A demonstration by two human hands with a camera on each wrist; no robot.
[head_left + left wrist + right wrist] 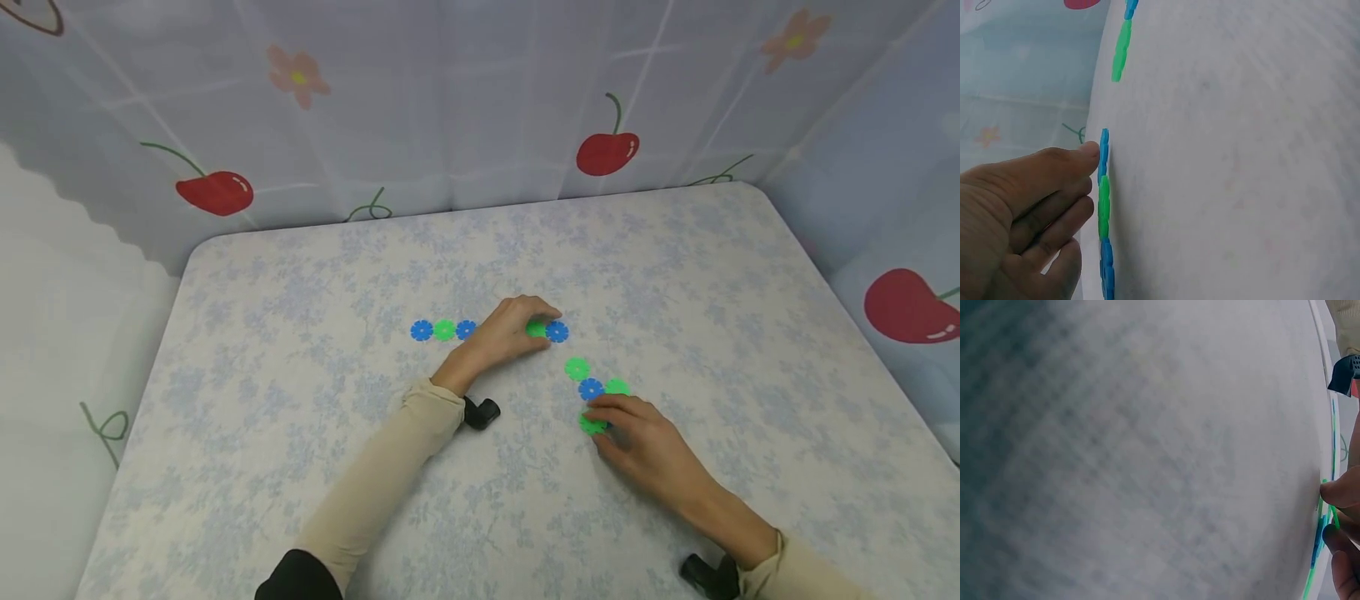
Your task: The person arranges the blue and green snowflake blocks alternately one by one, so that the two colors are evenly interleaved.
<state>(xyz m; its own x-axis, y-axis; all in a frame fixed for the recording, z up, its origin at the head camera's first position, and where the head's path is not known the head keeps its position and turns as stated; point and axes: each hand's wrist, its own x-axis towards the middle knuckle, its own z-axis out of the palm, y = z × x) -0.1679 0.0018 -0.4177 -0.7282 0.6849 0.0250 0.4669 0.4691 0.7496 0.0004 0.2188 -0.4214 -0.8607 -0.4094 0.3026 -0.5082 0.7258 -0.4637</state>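
Observation:
A row of blue and green interlocking snowflake discs lies across the mid-table. Its left end shows a blue disc (422,331), a green disc (445,330) and another blue disc (466,330); my left hand (504,333) hides the middle. That hand's thumb and finger pinch the right-end blue disc (557,332), beside a green disc (536,329). In the left wrist view, the thumb touches a blue disc's edge (1104,147). Lower right, my right hand (648,442) pinches a green disc (592,424) close below a blue disc (591,389) and green discs (577,369).
The table (300,400) wears a pale floral cover. Behind it hangs a curtain (450,108) printed with cherries and flowers. Black wrist cameras (482,413) sit on both forearms, close over the tabletop.

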